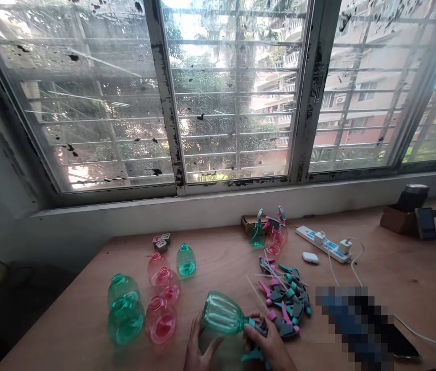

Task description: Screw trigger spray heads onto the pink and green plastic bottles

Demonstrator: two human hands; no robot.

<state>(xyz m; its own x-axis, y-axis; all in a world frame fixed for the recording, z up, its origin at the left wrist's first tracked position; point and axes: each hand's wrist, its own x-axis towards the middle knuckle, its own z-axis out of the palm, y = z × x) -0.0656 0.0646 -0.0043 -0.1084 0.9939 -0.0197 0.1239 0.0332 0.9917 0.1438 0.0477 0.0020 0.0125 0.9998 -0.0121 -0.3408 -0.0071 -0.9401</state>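
Observation:
My left hand (pixel 199 349) cups the underside of a green plastic spray bottle (pixel 222 314) lying on its side above the wooden table (pixel 395 268). My right hand (pixel 267 345) is closed around the grey and teal trigger spray head (pixel 258 330) at the bottle's neck. Just right of my hands lies a pile of loose pink, teal and grey trigger heads (pixel 285 296) with thin dip tubes.
Several empty green and pink bottles (pixel 144 304) stand at the left. Two assembled spray bottles (pixel 267 234) stand by the window wall, next to a white power strip (pixel 324 243) with plugs. A phone on a stand (pixel 414 214) sits at the far right. A blurred-out patch (pixel 356 322) lies near the front.

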